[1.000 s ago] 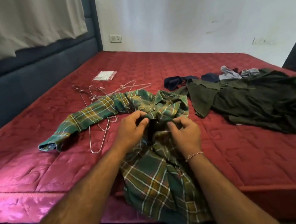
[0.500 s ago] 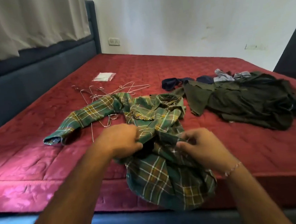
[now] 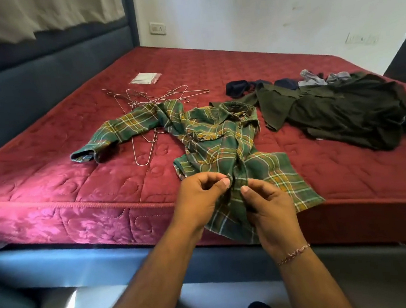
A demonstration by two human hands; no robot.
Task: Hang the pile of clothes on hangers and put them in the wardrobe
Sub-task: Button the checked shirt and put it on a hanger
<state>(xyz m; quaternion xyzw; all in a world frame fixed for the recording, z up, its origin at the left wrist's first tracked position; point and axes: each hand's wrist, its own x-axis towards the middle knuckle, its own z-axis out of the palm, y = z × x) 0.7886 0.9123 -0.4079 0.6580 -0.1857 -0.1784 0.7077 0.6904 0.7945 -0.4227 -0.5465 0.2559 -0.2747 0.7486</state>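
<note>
A green plaid shirt (image 3: 220,137) lies spread on the red mattress (image 3: 50,178), collar away from me, one sleeve stretched to the left. Its lower end hangs over the mattress's front edge. My left hand (image 3: 201,198) pinches the shirt's front edge near the hem between thumb and fingers. My right hand (image 3: 269,207) pinches the facing edge just beside it. Several wire hangers (image 3: 142,105) lie in a heap behind the sleeve, partly under it. A pile of dark green and other clothes (image 3: 341,110) lies to the right.
A small clear plastic packet (image 3: 145,78) lies farther back on the mattress. A dark blue padded headboard (image 3: 28,78) runs along the left, with a curtain (image 3: 34,13) above it. A white wall (image 3: 257,12) stands behind the bed. The blue bed frame (image 3: 108,259) borders the front.
Both hands have moved down the shirt's front from near the collar to the hem. The shirt now lies flatter and more spread out on the mattress.
</note>
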